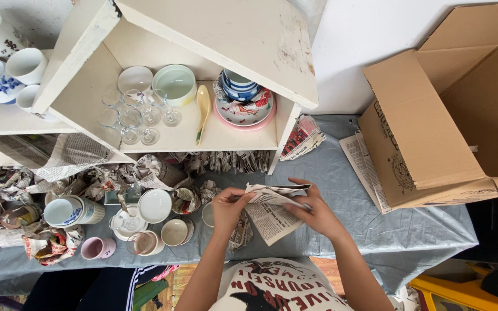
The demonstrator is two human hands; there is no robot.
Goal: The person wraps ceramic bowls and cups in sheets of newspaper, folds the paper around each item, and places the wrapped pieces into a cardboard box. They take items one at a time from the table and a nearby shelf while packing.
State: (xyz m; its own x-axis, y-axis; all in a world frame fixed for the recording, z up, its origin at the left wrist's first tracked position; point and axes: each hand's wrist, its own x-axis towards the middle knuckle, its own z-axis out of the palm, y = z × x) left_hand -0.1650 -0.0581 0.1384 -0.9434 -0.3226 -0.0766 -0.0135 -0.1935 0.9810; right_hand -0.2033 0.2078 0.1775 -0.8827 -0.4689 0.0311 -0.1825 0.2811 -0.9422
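Both hands are up over the grey-covered surface (341,190) now, working a sheet of newspaper (272,213) between them. The left hand (230,208) pinches the sheet's near-left edge, thumb and fingers pressed together on the paper; the right hand (317,212) grips the far-right edge with its fingers curled over a fold. Whether anything sits inside the paper, I can't tell from here. That sheet looks light and limp, easy to crease and easy to tear if tugged, so the edges and corners are the sensible places to hold it, as both hands do. Just left of the hands there's a crowd of breakables: a white bowl (154,205), small cups (175,231), a pink cup (98,247), a blue-and-white mug (67,211), all nested among crumpled newspaper wads (47,245). Behind stands a cream shelf unit (249,40) holding stemmed glasses (139,115), a pale green bowl (175,83) and stacked striped bowls (240,86). An open cardboard box (433,132) waits well to the right, flaps up.
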